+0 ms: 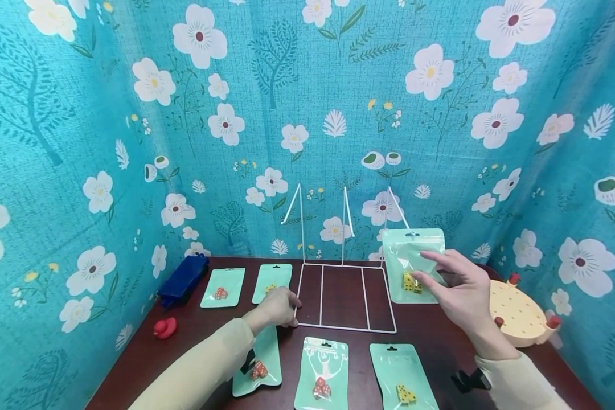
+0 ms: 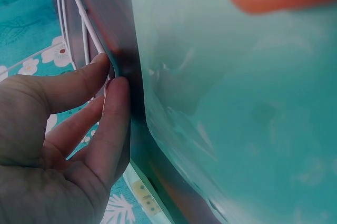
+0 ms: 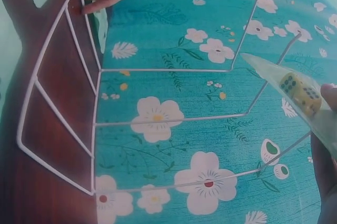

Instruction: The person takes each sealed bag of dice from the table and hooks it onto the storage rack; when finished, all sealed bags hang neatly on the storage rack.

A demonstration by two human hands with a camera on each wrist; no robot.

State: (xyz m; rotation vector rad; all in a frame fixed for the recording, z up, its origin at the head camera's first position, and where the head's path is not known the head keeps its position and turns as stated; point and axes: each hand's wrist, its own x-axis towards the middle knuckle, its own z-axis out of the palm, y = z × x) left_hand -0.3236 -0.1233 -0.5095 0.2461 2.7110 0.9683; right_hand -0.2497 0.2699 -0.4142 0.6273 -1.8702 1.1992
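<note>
The left hand pinches a white bent-wire rack at the frame's lower centre — the right hand grips a glossy mint-green plastic pouch of dotted yellow dice, right of centre.

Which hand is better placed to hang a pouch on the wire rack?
Probably the right hand: it holds a yellow-dice pouch near the right prong of the wire rack. The left hand grips its base.
</note>
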